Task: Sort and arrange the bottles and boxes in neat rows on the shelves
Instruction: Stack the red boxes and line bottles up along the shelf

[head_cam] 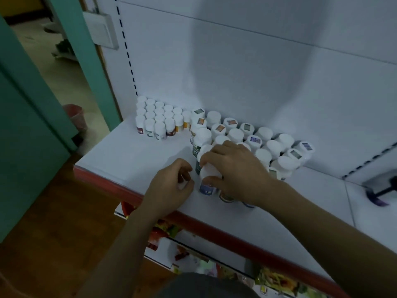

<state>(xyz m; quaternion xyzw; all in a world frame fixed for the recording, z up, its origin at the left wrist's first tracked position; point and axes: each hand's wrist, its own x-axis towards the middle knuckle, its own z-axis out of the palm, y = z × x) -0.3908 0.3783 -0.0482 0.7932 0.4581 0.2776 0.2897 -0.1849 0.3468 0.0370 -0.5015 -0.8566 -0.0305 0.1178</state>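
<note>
- One blue-labelled bottle stands near the shelf front; right hand fingers grip its cap.
- Beside it, left hand fingers curl; whether they hold anything, I cannot tell.
- Likely light, rigid, smooth plastic: hold cap or sides.

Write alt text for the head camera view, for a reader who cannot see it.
A person's right hand grips a white-capped bottle at the front of a white shelf, with the left hand curled beside it. Behind stand rows of small bottles and larger bottles against the back panel.
</note>
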